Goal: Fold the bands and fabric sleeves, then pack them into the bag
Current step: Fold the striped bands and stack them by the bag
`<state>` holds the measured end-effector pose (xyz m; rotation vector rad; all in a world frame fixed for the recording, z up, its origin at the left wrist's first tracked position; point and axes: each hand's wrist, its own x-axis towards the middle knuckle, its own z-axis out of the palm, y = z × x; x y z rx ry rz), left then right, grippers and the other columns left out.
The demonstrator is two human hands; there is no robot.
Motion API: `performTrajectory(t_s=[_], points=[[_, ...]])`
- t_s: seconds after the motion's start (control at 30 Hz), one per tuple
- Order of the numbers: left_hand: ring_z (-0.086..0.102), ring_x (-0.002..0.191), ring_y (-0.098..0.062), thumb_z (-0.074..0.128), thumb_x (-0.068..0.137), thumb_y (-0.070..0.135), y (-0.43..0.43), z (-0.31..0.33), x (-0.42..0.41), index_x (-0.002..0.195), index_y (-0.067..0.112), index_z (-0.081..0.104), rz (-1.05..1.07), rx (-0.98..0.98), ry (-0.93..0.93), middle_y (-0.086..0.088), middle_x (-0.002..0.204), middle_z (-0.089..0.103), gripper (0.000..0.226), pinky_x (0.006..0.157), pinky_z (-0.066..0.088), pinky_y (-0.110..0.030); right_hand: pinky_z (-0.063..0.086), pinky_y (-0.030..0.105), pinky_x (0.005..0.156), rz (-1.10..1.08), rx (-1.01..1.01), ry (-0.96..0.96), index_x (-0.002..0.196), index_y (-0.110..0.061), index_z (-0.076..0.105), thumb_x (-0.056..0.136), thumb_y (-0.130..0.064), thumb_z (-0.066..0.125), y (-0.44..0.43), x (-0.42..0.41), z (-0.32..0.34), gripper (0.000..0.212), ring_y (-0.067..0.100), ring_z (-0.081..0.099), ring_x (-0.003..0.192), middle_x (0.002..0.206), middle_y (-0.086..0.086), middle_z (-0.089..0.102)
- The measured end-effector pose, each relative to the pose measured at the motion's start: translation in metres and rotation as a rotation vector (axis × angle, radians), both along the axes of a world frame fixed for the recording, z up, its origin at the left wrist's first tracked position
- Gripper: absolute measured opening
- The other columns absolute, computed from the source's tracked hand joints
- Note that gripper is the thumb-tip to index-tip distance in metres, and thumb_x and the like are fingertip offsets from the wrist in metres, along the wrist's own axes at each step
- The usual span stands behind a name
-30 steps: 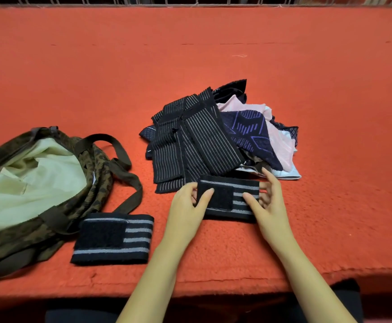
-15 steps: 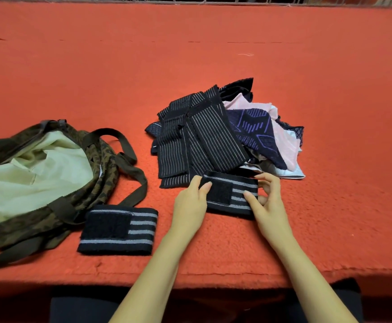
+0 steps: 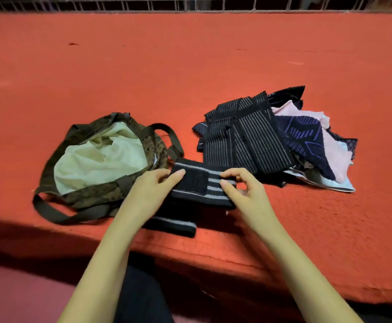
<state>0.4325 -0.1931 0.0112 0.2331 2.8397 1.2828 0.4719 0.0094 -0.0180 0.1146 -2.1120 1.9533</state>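
A: Item one, folded band (image 3: 199, 185): black with grey stripes and a rough fastening patch. Location?

B: Held between both hands, just right of the bag (image 3: 101, 159), and above the second folded band (image 3: 171, 223) lying on the red cloth (image 3: 190, 66) near the front edge. Left hand (image 3: 148, 192) pinches its left end, thumb on top; right hand (image 3: 244, 194) pinches its right end between thumb and fingertips. Both hands are closed on it.

A: Item two, bag?

B: Camouflage outside, pale lining, mouth open and facing up, straps loose around it.

A: Item three, remaining stock?

B: Pile (image 3: 272, 141) of striped bands and pink and patterned sleeves, well right of the bag, not yet folded.

A: Handling note for the present step?

B: My judgement: keep both ends pinched so the fold does not spring open, lay it squarely on the other band or carry it flat into the bag's mouth, and keep clear of the straps.

A: Changes against the earlier frame?

B: The held band was beside the pile, with the second band apart on the left. Now it is leftward, over that band.
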Motion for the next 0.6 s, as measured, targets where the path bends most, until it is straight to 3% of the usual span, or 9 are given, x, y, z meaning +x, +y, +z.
performTrajectory(t_s=[0.1,0.27,0.33,0.4,0.47,0.53,0.6], points=[[0.063,0.085,-0.024,0.059,0.08,0.06,-0.028,-0.004,0.009,0.083,0.015,0.066,0.125,0.084,-0.027,-0.012,0.085,0.067,0.045,0.075,0.045,-0.033,0.046,0.019,0.045,0.05,0.022,-0.041,0.091,-0.022,0.06,0.09,-0.007,0.06,-0.026,-0.005,-0.011,0.015,0.002,0.054,0.056,0.086,-0.02,0.06],[0.054,0.064,-0.01,0.068,0.08,0.047,-0.048,-0.021,0.017,0.081,0.016,0.062,0.26,0.031,0.0,-0.01,0.074,0.063,0.031,0.059,0.037,-0.014,0.038,0.017,0.049,0.084,0.127,-0.103,0.088,-0.024,0.06,0.088,-0.009,0.063,-0.046,-0.004,-0.031,0.015,0.009,0.048,0.049,0.091,-0.008,0.062],[0.049,0.061,-0.003,0.068,0.08,0.046,-0.05,-0.028,0.018,0.08,0.016,0.061,0.278,0.018,-0.008,-0.005,0.071,0.06,0.03,0.056,0.036,-0.009,0.039,0.018,0.06,0.076,0.195,-0.106,0.086,-0.026,0.061,0.086,-0.01,0.065,-0.048,-0.004,-0.034,0.017,0.006,0.052,0.062,0.092,-0.003,0.063],[0.05,0.062,-0.004,0.068,0.08,0.046,-0.049,-0.036,0.019,0.081,0.015,0.062,0.314,0.037,-0.02,-0.006,0.074,0.063,0.031,0.056,0.035,-0.01,0.04,0.018,0.074,0.064,0.261,-0.104,0.085,-0.029,0.061,0.086,-0.011,0.065,-0.049,-0.003,-0.035,0.018,0.005,0.055,0.08,0.095,-0.001,0.064],[0.054,0.068,-0.01,0.068,0.08,0.048,-0.047,-0.044,0.02,0.081,0.014,0.062,0.382,0.065,-0.011,-0.004,0.074,0.064,0.034,0.06,0.037,-0.013,0.041,0.018,0.077,0.064,0.294,-0.098,0.087,-0.029,0.061,0.087,-0.014,0.064,-0.05,-0.001,-0.036,0.016,0.006,0.055,0.086,0.096,-0.001,0.062],[0.056,0.077,-0.016,0.066,0.08,0.051,-0.045,-0.048,0.023,0.084,0.013,0.061,0.454,0.042,0.006,0.002,0.074,0.062,0.038,0.07,0.041,-0.027,0.042,0.021,0.075,0.074,0.339,-0.094,0.091,-0.028,0.061,0.089,-0.019,0.062,-0.052,0.001,-0.037,0.01,0.007,0.054,0.081,0.095,-0.006,0.059],[0.055,0.082,-0.016,0.064,0.08,0.054,-0.044,-0.051,0.024,0.087,0.014,0.061,0.489,0.028,0.003,0.006,0.075,0.06,0.041,0.073,0.039,-0.031,0.038,0.02,0.069,0.083,0.362,-0.084,0.093,-0.027,0.061,0.089,-0.019,0.061,-0.052,0.003,-0.038,0.009,0.003,0.05,0.071,0.087,-0.014,0.058]])
